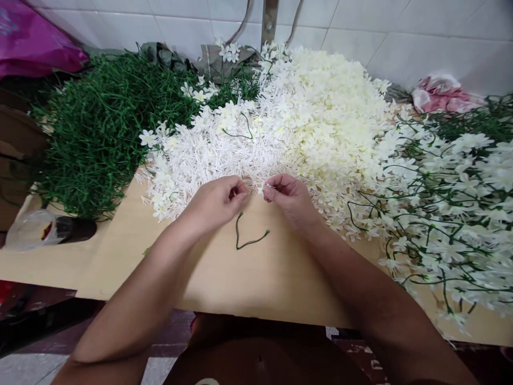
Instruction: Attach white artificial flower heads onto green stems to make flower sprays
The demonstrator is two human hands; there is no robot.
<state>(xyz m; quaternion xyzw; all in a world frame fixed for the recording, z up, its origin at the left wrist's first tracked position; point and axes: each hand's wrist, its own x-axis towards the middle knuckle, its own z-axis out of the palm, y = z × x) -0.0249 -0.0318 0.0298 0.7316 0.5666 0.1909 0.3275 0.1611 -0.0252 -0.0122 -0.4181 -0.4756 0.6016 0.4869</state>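
Note:
My left hand (218, 201) is curled closed at the near edge of a heap of white stamen pieces (208, 155); what its fingers grip is too small to name. My right hand (289, 198) pinches a small white flower piece (262, 186) a few centimetres to the right. Between and just below both hands, a bent green wire stem (246, 235) lies loose on the pale wooden board (272, 272). A big mound of cream fabric petals (332, 112) rises right behind my right hand.
A tangle of green stems (100, 123) fills the left back. Finished white flower sprigs (452, 214) pile up at the right. A clear plastic bag over a dark object (44, 230) sits at the left edge. Pink cloth (438, 93) and a magenta bag (32, 43) lie by the tiled wall.

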